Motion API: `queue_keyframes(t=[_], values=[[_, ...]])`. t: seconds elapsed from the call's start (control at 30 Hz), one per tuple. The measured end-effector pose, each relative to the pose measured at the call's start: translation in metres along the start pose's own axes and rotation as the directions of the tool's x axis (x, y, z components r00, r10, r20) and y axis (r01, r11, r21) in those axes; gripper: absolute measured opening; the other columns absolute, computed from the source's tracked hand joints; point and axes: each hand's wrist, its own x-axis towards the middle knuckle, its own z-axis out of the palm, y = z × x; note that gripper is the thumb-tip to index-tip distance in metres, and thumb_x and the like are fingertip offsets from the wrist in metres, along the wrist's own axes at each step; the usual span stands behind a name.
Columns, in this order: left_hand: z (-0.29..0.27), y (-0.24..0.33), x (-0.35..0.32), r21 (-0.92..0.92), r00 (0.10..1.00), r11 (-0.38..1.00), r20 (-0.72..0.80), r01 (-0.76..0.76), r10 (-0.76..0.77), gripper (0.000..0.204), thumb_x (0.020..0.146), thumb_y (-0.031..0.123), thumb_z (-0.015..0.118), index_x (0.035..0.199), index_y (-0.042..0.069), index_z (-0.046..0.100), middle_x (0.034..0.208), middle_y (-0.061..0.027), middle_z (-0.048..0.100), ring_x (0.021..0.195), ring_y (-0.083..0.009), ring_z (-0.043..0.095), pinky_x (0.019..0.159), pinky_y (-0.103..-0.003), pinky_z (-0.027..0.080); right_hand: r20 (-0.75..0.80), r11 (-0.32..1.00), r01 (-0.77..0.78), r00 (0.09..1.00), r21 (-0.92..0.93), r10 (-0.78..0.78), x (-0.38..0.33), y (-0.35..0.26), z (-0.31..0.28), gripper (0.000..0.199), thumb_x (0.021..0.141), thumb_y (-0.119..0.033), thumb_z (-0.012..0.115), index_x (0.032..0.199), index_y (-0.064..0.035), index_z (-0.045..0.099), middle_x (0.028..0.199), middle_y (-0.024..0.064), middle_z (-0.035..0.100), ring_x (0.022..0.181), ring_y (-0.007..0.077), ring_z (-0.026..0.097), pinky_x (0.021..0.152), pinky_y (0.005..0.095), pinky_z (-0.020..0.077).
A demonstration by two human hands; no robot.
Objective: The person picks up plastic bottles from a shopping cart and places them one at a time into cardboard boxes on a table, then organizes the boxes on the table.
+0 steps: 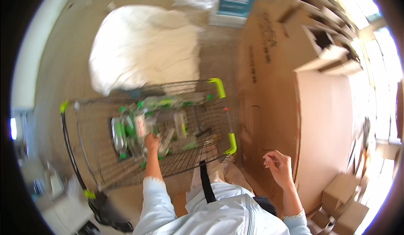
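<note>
A wire shopping cart (pixel 91 151) with lime-green corner pieces stands before me, holding several clear and green plastic bottles (pixel 118 135). My left hand (pixel 151 142) reaches down into it, its fingers closed at the lower end of a plastic bottle (pixel 140 125) with a white and red label. Blur hides how the fingers lie on this bottle. Right of the cart, my right hand (pixel 279 166) hangs in the air in front of a large cardboard box, fingers loosely bent and apart, holding nothing.
A big white sack (pixel 145 46) lies beyond the cart. The tall cardboard box (pixel 269 92) borders the cart's right side, with flattened cardboard (pixel 332 20) behind it. Smaller cartons (pixel 341 188) sit at lower right. A teal and white box (pixel 233 3) stands at the back.
</note>
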Motion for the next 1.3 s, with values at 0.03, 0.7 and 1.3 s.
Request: queue_keyframes(t=[0.03, 0.7, 1.3], values=[[0.017, -0.014, 0.010, -0.156, 0.997, 0.985, -0.058, -0.068, 0.060, 0.013, 0.074, 0.011, 0.064, 0.085, 0.003, 0.067, 0.081, -0.0158, 0.065, 0.077, -0.0314, 0.062, 0.070, -0.042, 0.049, -0.039, 1.000, -0.001, 0.999, -0.007, 0.001, -0.002, 0.004, -0.006, 0.005, 0.082, 0.002, 0.056, 0.086, 0.0034, 0.060, 0.073, 0.0114, 0.062, 0.065, 0.0165, 0.064, 0.060, 0.0256, 0.0512], [-0.020, 0.445, -0.358, -0.568, 0.210, 0.065, -0.193, -0.820, 0.958, 0.020, 0.092, 0.009, 0.049, 0.104, 0.004, 0.063, 0.072, -0.0009, 0.057, 0.055, -0.0052, 0.044, 0.048, -0.020, 0.036, -0.956, 0.892, -0.357, -0.015, 0.277, 0.292, -0.325, 0.167, -0.185, 0.025, 0.081, -0.015, 0.063, 0.103, -0.0030, 0.060, 0.094, 0.0140, 0.067, 0.081, 0.0238, 0.066, 0.073, 0.0317, 0.0518], [0.056, 0.384, -0.561, -0.576, -0.082, -0.006, 0.105, -0.817, 0.991, 0.015, 0.085, 0.000, 0.050, 0.090, -0.002, 0.064, 0.064, -0.0056, 0.060, 0.050, -0.0087, 0.054, 0.046, -0.021, 0.043, -0.991, 0.866, -0.500, 0.123, -0.012, 0.057, -0.257, 0.315, -0.342, 0.028, 0.079, -0.024, 0.060, 0.063, -0.0010, 0.057, 0.074, 0.0193, 0.061, 0.070, 0.0346, 0.060, 0.063, 0.0456, 0.0471]])
